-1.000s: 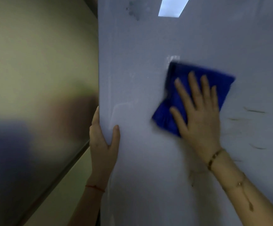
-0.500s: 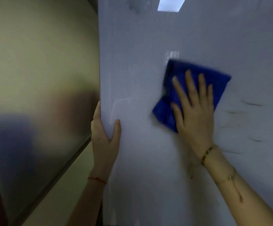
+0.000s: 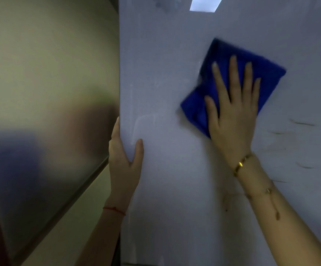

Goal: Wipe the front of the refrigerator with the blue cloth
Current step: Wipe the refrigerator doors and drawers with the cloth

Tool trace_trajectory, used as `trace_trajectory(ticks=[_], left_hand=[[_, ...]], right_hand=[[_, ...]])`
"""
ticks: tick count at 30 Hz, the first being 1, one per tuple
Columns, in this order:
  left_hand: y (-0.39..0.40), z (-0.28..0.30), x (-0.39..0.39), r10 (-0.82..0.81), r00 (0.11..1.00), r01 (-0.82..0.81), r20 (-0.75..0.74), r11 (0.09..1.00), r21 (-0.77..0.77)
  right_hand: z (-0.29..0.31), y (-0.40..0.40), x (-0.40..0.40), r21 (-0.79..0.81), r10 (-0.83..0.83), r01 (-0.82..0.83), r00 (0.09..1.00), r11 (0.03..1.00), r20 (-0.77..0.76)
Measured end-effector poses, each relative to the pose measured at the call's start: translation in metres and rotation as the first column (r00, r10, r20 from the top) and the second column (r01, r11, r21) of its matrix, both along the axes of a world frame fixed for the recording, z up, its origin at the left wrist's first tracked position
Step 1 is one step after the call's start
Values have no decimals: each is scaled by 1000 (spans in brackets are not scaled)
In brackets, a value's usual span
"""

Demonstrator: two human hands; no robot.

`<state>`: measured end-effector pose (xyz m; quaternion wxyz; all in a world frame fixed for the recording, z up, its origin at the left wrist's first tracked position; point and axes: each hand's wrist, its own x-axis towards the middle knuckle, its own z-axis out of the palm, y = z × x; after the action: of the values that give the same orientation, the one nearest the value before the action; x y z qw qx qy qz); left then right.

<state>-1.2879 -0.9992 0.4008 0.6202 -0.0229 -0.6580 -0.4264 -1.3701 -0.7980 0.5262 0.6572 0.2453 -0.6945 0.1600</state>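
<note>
The pale grey refrigerator front [image 3: 175,189] fills most of the view. A folded blue cloth [image 3: 267,73] lies flat against it at upper right. My right hand [image 3: 232,112] presses on the cloth with its fingers spread, palm covering the cloth's lower part. My left hand [image 3: 123,160] grips the door's left edge, thumb on the front face, fingers hidden behind the edge. A few dark streaks [image 3: 301,123] mark the door to the right of my right hand.
A brushed-metal panel [image 3: 50,93] stands to the left of the refrigerator, with a beige wall strip [image 3: 69,227] below it. A ceiling light reflection [image 3: 203,3] shows at the door's top.
My right hand has slid the blue cloth upward on the door. My left hand has stayed on the door's edge.
</note>
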Motion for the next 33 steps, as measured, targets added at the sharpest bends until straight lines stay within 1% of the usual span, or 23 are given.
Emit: trace_trajectory(ticks=[1,2,4,6,7,8,10,11,13,15,16,17,19,21,22,23,25,28,29,30,31,32,33], left_hand=[[0,0,0,-6,1000,6,5,1000,7],[-1,0,0,-12,1000,11,12,1000,14],[-2,0,-1,-3,1000,3,13,1000,8],[-2,0,-1,5,1000,-5,11,1000,-11],[-2,-1,-1,-4,1000,4,6,1000,-12],[-2,-1,-1,-14,1000,14,-2,1000,-12],[-2,-1,-1,-24,1000,24,-2,1000,-7],[-2,-1,-1,-29,1000,29,1,1000,-3],[-1,-1,-2,-35,999,35,-7,999,8],[-2,-1,-3,-30,1000,30,-5,1000,9],[-2,-1,-3,-31,1000,31,0,999,11],[-2,-1,-3,-30,1000,30,5,999,15],[-2,-1,-3,-9,1000,9,13,1000,14],[-3,-1,-3,-11,1000,11,18,1000,2],[-3,-2,-3,-14,1000,14,15,1000,-2],[-3,-2,-3,-14,1000,14,11,1000,-4],[-3,-1,-3,-17,1000,17,10,1000,1],[-2,-2,-4,-23,1000,23,-12,1000,4],[-2,-2,-4,-26,1000,26,-10,1000,3],[-2,-2,-4,-28,1000,28,-5,1000,3],[-3,-2,-5,-29,1000,29,0,1000,5],[-4,-2,-4,-28,1000,28,2,1000,6],[-4,-2,-5,-26,1000,26,6,1000,6]], right_hand=[[10,-9,2,-36,-8,8,1000,999,0],[6,-17,4,0,-13,13,1000,1000,-18],[-35,-25,12,214,0,10,999,977,-46],[-95,-17,19,424,-11,24,999,905,-33],[-116,-8,21,489,-28,45,999,871,-41],[-124,2,20,515,-33,55,998,855,-52],[-104,12,12,471,-18,40,998,881,-52],[-83,12,9,397,-15,32,999,917,-46],[-33,2,5,194,0,6,1000,981,-31],[0,-16,6,35,1,0,1000,999,-13],[2,-24,7,26,-9,10,1000,1000,-16],[-6,-29,9,77,-18,21,999,997,-33],[-46,-32,15,279,-8,22,998,960,-54],[-97,-22,20,449,-11,31,999,893,-48],[-112,-12,21,490,-24,47,998,871,-53],[-115,-2,18,500,-29,52,998,865,-53],[-91,11,11,429,-24,40,999,902,-41],[-16,4,3,139,-4,6,1000,990,-14],[3,-4,2,57,-2,3,1000,998,-12],[12,-12,3,10,-8,8,1000,1000,-9],[11,-18,5,15,-15,15,1000,1000,-18],[0,-22,7,68,-18,20,999,997,-32],[-20,-24,9,155,-18,24,999,988,-36]])
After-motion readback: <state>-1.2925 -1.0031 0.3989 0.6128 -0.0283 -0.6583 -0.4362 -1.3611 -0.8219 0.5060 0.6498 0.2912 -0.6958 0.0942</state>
